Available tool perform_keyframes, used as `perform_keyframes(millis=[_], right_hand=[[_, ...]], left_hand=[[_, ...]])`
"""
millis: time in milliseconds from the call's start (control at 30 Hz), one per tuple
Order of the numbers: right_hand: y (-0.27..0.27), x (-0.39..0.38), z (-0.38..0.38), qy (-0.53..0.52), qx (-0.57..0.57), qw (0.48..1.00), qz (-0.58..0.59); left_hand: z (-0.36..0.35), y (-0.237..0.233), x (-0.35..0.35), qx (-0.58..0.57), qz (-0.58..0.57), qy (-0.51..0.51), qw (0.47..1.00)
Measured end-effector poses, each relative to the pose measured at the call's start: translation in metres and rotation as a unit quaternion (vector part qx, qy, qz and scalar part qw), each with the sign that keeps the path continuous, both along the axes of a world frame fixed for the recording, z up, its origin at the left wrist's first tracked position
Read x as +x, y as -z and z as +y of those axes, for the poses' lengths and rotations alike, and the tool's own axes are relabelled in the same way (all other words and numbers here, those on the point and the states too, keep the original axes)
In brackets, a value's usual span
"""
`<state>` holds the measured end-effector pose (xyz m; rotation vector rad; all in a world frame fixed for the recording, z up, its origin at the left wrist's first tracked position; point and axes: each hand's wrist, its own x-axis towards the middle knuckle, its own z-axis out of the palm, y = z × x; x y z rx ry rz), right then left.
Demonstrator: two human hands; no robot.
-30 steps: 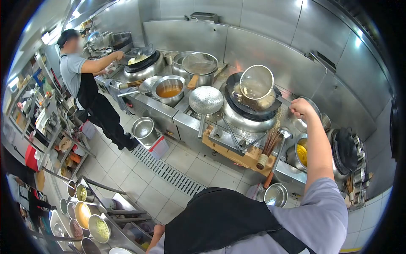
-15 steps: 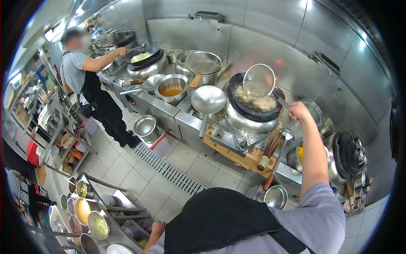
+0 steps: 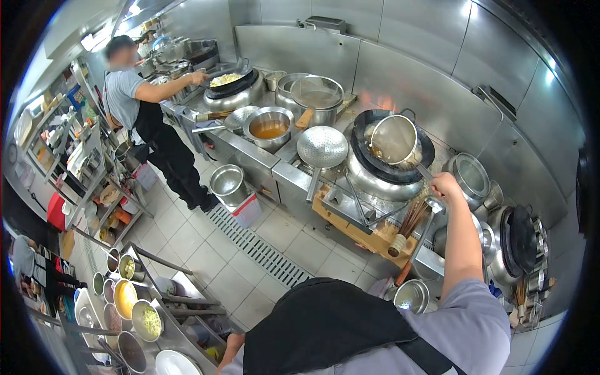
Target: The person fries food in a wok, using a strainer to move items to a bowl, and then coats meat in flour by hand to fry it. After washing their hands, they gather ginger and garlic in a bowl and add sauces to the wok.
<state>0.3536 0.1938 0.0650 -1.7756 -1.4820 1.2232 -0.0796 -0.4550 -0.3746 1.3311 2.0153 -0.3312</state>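
Left hand (image 3: 234, 342) low beside the apron (image 3: 312, 331), mostly hidden, can't tell its grip; right hand (image 3: 445, 185) is closed round the handle of the mesh strainer (image 3: 392, 139). Strainer's long axis runs from that fist forward and leftward, round mesh end pointing away from the person, over the black wok (image 3: 427, 150). Perforated ladle (image 3: 322, 147) sits left of the wok, handle toward the aisle; farther left, a co-worker (image 3: 128, 94) reaches to another wok (image 3: 236, 89) with pale food.

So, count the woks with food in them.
2: one wok under the mesh strainer in the right hand; a second wok before the co-worker, upper left. Others may be hidden.
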Motion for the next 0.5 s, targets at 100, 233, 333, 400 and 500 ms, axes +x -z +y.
perform_keyframes(millis=[100, 233, 333, 400, 500], right_hand=[[0.035, 0.011, 0.017, -0.007, -0.065, 0.993, 0.1], [0.047, 0.002, 0.011, 0.01, -0.065, 0.988, 0.142], [0.063, -0.007, 0.021, -0.004, -0.077, 0.981, 0.181], [0.066, -0.026, 0.019, 0.002, -0.094, 0.967, 0.238], [0.059, -0.051, 0.012, 0.021, -0.094, 0.951, 0.293]], left_hand=[[-0.007, 0.005, 0.0, 0.024, -0.027, -0.098, 0.995], [-0.004, 0.002, 0.003, 0.126, -0.02, -0.247, 0.961], [0.014, -0.014, 0.002, 0.088, 0.0, -0.155, 0.984], [0.021, -0.026, -0.003, 0.023, 0.001, -0.042, 0.999], [0.033, -0.037, -0.01, 0.05, -0.029, -0.146, 0.988]])
